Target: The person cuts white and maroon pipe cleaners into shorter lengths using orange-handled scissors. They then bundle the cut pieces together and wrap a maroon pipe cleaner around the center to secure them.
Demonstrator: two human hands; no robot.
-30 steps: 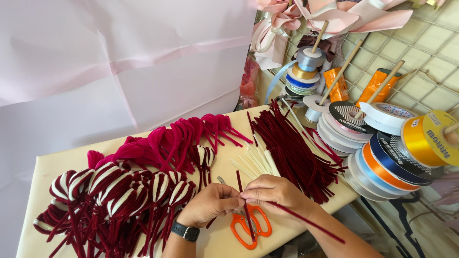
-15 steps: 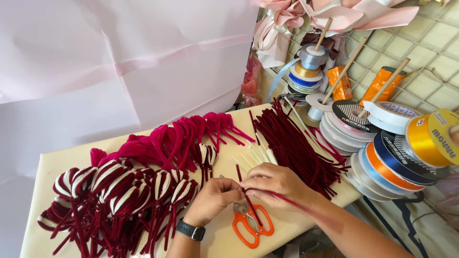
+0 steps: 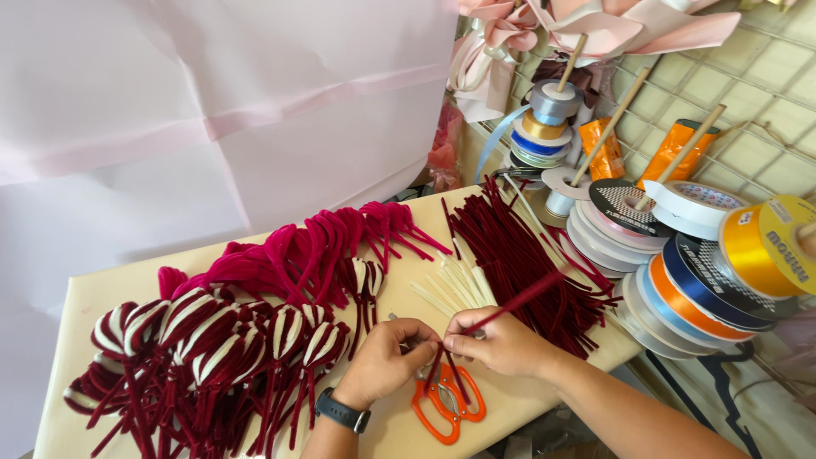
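Note:
My left hand point(image 3: 384, 359) and my right hand point(image 3: 500, 343) meet fingertip to fingertip over the table's front edge. Both pinch one dark red pipe cleaner point(image 3: 520, 299); its long end slants up to the right and its short ends hang down between my hands. Orange-handled scissors point(image 3: 448, 404) lie on the table right below my hands. A small fan of cream pipe cleaners point(image 3: 455, 289) lies just beyond my fingers. A black watch sits on my left wrist.
A heap of dark red pipe cleaners point(image 3: 510, 246) lies at the right, pink bent ones point(image 3: 323, 246) in the middle, red-and-white striped loops point(image 3: 204, 340) at the left. Ribbon spools point(image 3: 697, 272) on wooden rods crowd the right. Pale pink paper point(image 3: 212, 110) hangs behind the cream table point(image 3: 110, 289).
The long end of the pipe cleaner has swung from low right, pointing toward me, up to the far right. My hands have drawn closer together above the scissors.

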